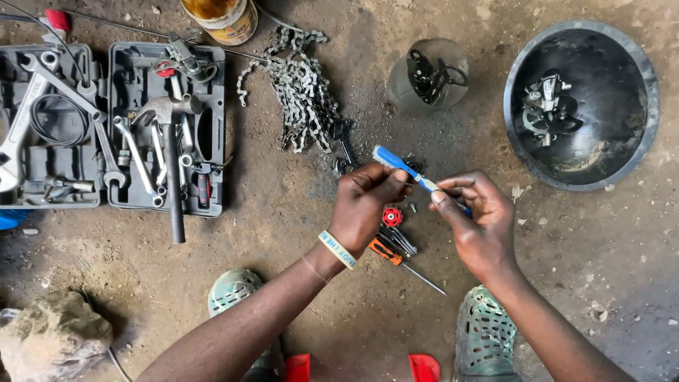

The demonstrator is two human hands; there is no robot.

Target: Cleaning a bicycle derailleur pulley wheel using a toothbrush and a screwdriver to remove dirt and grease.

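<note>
Both hands pinching a blue toothbrush (407, 168), left hand (362, 206) near its bristle end, right hand (475, 218) on handle, bike chain (300, 88) just beyond, screwdriver (397, 259) below.

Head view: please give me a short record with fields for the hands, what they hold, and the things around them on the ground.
View: head camera, looking down at a dirt floor
Left hand: pinches something small, too small to tell
Right hand: holds the blue toothbrush by its handle
Under the hands: orange screwdriver, small red part
Above the hands: bicycle chain
Left side: open tool case with wrenches and a hammer
Right side: black bowl holding a metal part
</note>
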